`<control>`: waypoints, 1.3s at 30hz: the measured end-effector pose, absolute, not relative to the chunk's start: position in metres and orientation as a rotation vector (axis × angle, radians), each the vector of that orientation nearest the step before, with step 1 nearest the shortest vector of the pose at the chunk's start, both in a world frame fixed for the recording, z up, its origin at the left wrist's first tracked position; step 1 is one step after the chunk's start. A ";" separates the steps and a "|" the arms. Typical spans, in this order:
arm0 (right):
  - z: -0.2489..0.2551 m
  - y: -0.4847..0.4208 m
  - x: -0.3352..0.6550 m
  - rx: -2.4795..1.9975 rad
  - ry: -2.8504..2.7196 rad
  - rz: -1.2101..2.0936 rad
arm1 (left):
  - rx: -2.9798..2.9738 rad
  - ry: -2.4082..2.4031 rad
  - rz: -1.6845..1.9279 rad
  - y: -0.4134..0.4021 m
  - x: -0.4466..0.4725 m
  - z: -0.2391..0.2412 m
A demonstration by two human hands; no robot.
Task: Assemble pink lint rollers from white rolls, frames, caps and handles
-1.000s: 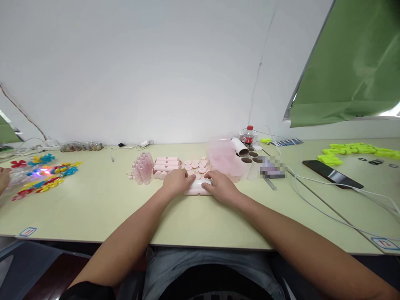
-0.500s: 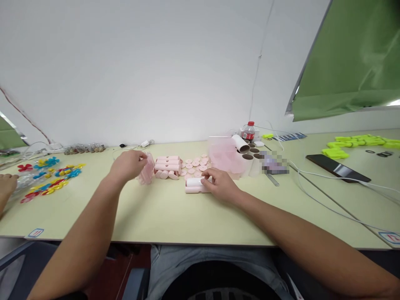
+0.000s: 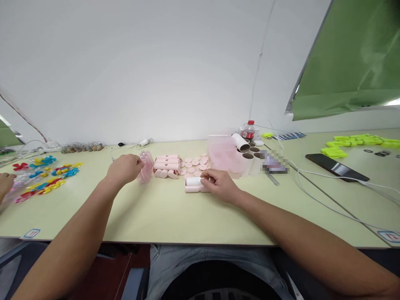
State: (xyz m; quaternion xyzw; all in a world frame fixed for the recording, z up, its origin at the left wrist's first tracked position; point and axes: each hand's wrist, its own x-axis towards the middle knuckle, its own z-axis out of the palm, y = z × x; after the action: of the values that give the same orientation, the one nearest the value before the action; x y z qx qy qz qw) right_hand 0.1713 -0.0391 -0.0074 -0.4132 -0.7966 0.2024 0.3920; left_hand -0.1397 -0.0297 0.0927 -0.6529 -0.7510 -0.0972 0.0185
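Note:
My left hand (image 3: 124, 167) reaches left of centre and closes its fingers on a clear pink tube (image 3: 146, 166) from the standing cluster. My right hand (image 3: 220, 183) rests on the table with its fingers wrapped on a white roll (image 3: 194, 181) that sits in a pink holder (image 3: 193, 189). Between the hands lie stacked pink cylinders (image 3: 167, 162) and several pink discs (image 3: 195, 163) with centre holes.
A clear pink box (image 3: 225, 156), cardboard roll cores (image 3: 250, 154) and a cola bottle (image 3: 249, 131) stand behind my right hand. A phone (image 3: 336, 167) and white cables (image 3: 325, 196) lie right, neon-yellow parts (image 3: 359, 143) far right. Coloured propeller toys (image 3: 46, 173) and another person's hand (image 3: 4, 183) are left.
My left hand left the white roll and swung left to the cluster of pink tubes, closing on one. My right hand stayed on the roll in its holder.

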 end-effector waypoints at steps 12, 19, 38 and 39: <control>-0.009 -0.052 0.166 -0.563 -2.214 0.555 | -2.572 -2.477 -2.419 -0.101 -0.049 0.027; 0.000 -0.061 0.168 -0.505 -2.077 0.483 | -2.916 -2.100 -1.061 -0.096 -0.051 0.007; -0.009 -0.041 0.172 -0.851 -1.800 0.469 | -1.985 -2.432 0.202 0.001 -0.251 0.069; -0.009 -0.041 0.171 -0.862 -1.800 0.471 | -1.928 -2.475 0.147 -0.006 -0.250 0.081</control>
State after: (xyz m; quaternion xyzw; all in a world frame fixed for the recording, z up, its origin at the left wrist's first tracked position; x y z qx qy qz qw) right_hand 0.1713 -0.0411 -0.0094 -0.3592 -0.7504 0.1962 0.5190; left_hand -0.2499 -0.0056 0.0808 -0.6138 -0.7880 0.0469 0.0003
